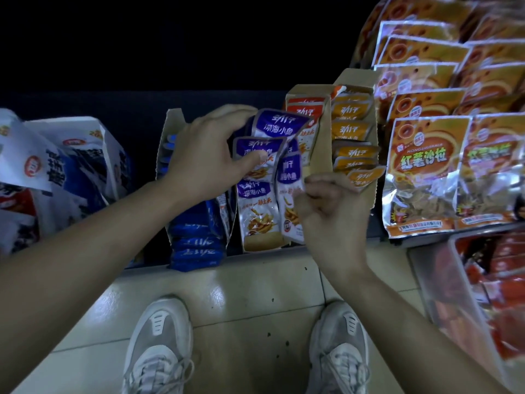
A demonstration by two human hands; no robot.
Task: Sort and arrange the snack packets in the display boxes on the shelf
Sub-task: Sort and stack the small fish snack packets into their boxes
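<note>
While we are sorting the purple packets [279,125] in the middle display box [261,243] on the shelf [147,251], our left hand [210,157] is gripping the upper ones and our right hand [329,211] is pinching the edge of the one nearest the orange packets [353,129]. We are judging that the next move is calling for squaring them into one upright row. We are counting four purple packets, about six orange ones and three boxes.

Dim shot, top third near black. Glare streaks on orange foil bags [426,155] at rt; purple packets [279,123] lit brightest, centre. Soft sheen on floor tiles [235,291]. Wide-angle bend at edges; rt edge & white-blue bags [56,166] blurry.
</note>
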